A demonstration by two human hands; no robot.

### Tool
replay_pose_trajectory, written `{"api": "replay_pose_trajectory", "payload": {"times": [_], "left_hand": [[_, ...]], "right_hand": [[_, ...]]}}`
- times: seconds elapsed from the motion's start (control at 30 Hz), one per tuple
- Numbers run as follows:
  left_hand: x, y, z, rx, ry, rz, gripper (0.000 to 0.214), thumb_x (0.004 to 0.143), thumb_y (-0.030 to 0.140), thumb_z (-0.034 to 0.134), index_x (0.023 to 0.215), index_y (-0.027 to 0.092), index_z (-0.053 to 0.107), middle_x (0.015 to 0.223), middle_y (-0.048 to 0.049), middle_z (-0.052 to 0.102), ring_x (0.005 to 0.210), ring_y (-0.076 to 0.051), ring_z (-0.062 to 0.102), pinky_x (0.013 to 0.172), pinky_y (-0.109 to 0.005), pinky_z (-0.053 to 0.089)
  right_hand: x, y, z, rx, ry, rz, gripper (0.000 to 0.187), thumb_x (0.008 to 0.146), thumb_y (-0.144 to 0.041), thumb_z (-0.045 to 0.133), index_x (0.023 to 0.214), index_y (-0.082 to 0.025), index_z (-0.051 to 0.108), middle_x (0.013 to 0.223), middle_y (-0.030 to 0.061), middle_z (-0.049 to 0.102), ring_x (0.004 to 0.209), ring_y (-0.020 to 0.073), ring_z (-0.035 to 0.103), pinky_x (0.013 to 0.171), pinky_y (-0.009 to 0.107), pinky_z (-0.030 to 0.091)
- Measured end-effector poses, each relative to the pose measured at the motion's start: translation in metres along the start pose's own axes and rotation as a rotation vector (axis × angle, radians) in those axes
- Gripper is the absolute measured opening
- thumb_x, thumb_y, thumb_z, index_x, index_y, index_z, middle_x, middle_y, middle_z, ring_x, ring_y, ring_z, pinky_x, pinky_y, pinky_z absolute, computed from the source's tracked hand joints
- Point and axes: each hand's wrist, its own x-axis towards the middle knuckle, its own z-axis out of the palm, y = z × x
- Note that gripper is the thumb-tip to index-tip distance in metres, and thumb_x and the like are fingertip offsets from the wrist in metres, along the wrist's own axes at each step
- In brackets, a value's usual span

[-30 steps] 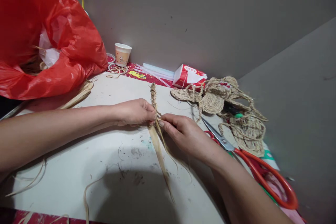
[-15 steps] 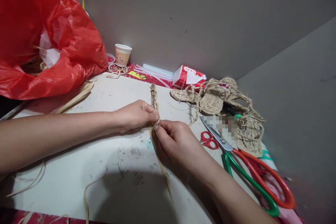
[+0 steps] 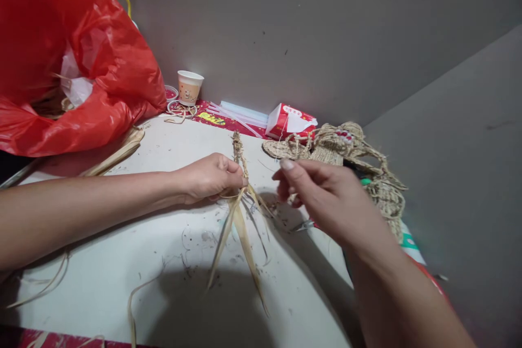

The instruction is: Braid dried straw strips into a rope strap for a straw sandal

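A thin straw braid (image 3: 237,149) lies on the white table (image 3: 171,250) and runs away from me. My left hand (image 3: 210,176) is closed, pinching the braid where the plaiting ends. Loose flat straw strands (image 3: 240,228) fan out from that pinch toward me. My right hand (image 3: 326,196) hovers to the right of the braid, raised off the table, its fingers curled loosely. I cannot make out anything between those fingers. It covers most of the scissors behind it.
A red plastic bag (image 3: 81,65) with straw inside fills the back left. A paper cup (image 3: 190,87), a red-and-white box (image 3: 289,119) and a pile of woven straw pieces (image 3: 359,157) sit along the wall. Stray straw strips (image 3: 41,283) lie near the front left edge.
My right hand has let go of the strands and lifted up and to the right. The loose strands have spread apart on the table. My left hand has kept its pinch.
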Motion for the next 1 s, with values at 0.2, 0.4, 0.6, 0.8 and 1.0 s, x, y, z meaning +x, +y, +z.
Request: {"api": "replay_pose_trajectory", "payload": {"times": [0.2,0.4,0.6,0.8,1.0], "left_hand": [[0.0,0.0,0.002,-0.05,-0.061,0.06,0.029,0.071,0.032,0.065,0.056,0.014,0.048,0.041,0.0083,0.035,0.037,-0.002,0.024,0.039,-0.021,0.013],[-0.002,0.002,0.005,-0.03,-0.05,0.035,0.027,0.07,0.031,0.067,0.059,0.013,0.05,0.042,0.0084,0.034,0.038,-0.002,0.024,0.039,-0.02,0.014],[-0.001,0.004,0.003,0.024,-0.148,0.04,0.017,0.081,0.022,0.053,0.069,0.012,0.055,0.043,0.0069,0.033,0.038,-0.003,0.023,0.039,-0.02,0.015],[-0.003,0.016,0.0,0.168,-0.215,-0.032,0.019,0.083,0.019,0.045,0.065,0.014,0.049,0.047,0.0063,0.034,0.037,-0.003,0.023,0.037,-0.019,0.017],[-0.005,0.037,-0.021,0.402,-0.299,-0.114,0.019,0.084,0.025,0.045,0.068,0.016,0.051,0.05,0.0029,0.047,0.038,-0.007,0.039,0.036,-0.018,0.027]], "right_hand": [[0.01,0.011,0.034,0.446,-0.381,0.13,0.038,0.086,-0.051,0.046,0.071,-0.016,0.053,0.063,0.0014,0.057,0.057,0.0122,0.053,0.056,0.024,0.042],[0.012,0.018,0.032,0.493,-0.428,0.191,0.041,0.084,-0.054,0.048,0.065,-0.018,0.045,0.049,-0.0091,0.029,0.04,0.0052,0.021,0.037,0.018,0.017],[0.018,0.02,0.027,0.537,-0.495,0.246,0.041,0.085,-0.046,0.049,0.056,-0.019,0.038,0.044,-0.0097,0.026,0.037,0.0044,0.014,0.035,0.019,0.011],[0.018,0.024,0.025,0.702,-0.516,0.274,0.037,0.085,-0.036,0.051,0.055,-0.019,0.037,0.041,-0.0097,0.027,0.036,0.004,0.016,0.034,0.018,0.01],[0.025,0.034,0.021,0.846,-0.552,0.323,0.039,0.085,-0.035,0.052,0.054,-0.02,0.032,0.04,-0.0108,0.024,0.035,0.0034,0.013,0.033,0.016,0.009]]}}
